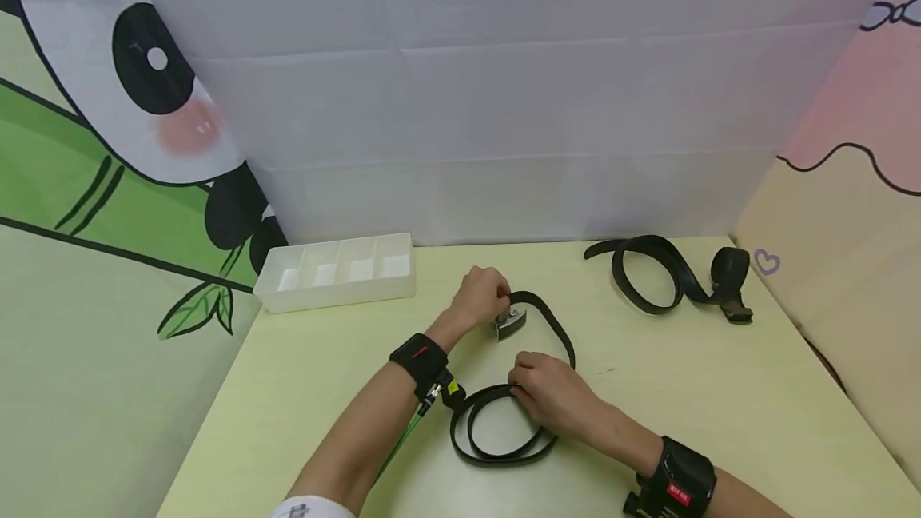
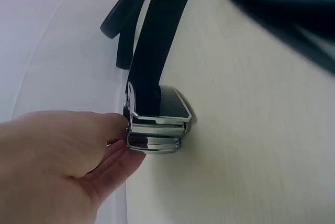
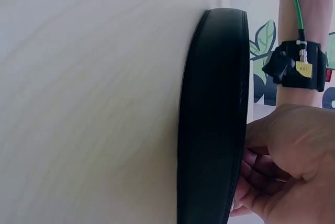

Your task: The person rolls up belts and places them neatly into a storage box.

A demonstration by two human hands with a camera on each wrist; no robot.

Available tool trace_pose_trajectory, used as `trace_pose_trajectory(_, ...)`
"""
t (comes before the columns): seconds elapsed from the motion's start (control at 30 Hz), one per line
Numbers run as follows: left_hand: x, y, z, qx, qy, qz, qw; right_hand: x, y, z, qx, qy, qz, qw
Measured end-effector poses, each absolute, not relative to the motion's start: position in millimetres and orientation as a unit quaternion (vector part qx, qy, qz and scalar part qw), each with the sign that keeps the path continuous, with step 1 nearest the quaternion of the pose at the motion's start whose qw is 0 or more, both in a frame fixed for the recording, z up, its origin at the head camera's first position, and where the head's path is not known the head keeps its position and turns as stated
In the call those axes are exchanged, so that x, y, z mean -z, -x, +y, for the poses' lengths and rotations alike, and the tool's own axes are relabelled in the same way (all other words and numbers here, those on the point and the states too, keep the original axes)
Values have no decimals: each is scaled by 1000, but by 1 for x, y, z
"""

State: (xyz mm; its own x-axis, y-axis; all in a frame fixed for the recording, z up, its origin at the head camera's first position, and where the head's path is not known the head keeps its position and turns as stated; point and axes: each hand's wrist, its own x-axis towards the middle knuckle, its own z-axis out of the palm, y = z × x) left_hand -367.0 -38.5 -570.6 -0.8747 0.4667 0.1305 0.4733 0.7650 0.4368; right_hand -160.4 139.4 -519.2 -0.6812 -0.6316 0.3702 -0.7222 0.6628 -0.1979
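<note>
A black belt point(image 1: 496, 461) with a shiny metal buckle point(image 2: 159, 130) stands on its edge on the table, much of it wound in loose loops. My left hand point(image 1: 480, 296) pinches the buckle end between thumb and fingers, at the far side of the loops. In the left wrist view the strap runs up out of the buckle. My right hand point(image 1: 557, 394) grips the strap at the right side of the loops, its fingertips at the upper edge. The right wrist view shows the strap's broad black face point(image 3: 214, 114) beside the curled fingers.
A second black belt point(image 1: 676, 266), partly curled, lies at the back right. At the back left stands a white divided tray point(image 1: 345, 294). A pale cloth wall point(image 1: 504, 198) borders the far edge of the table point(image 1: 683, 390). A green cable point(image 1: 396, 450) runs along the left forearm.
</note>
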Motion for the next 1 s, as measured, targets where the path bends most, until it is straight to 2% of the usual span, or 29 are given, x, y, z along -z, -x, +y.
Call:
trace_pose_trajectory(0.07, 555, 359, -45, 243, 227, -943, 11, 519, 159, 138, -165, -377, -902, 133)
trace_pose_trajectory(0.27, 546, 354, -77, 283, 182, -941, 35, 516, 155, 137, -147, -383, -904, 119)
trace_pose_trajectory(0.43, 551, 352, -112, 284, 166, -943, 45, 512, 148, 146, -106, -390, -905, 129)
trace_pose_trajectory(0.5, 565, 355, -132, 289, 181, -938, 68, 511, 146, 152, -98, -390, -906, 133)
trace_pose_trajectory(0.73, 514, 298, -151, 294, 139, -945, 40, 506, 151, 180, -88, -368, -918, 122)
trace_pose_trajectory(1.0, 514, 275, -168, 284, 141, -947, 52, 505, 159, 199, -72, -354, -925, 120)
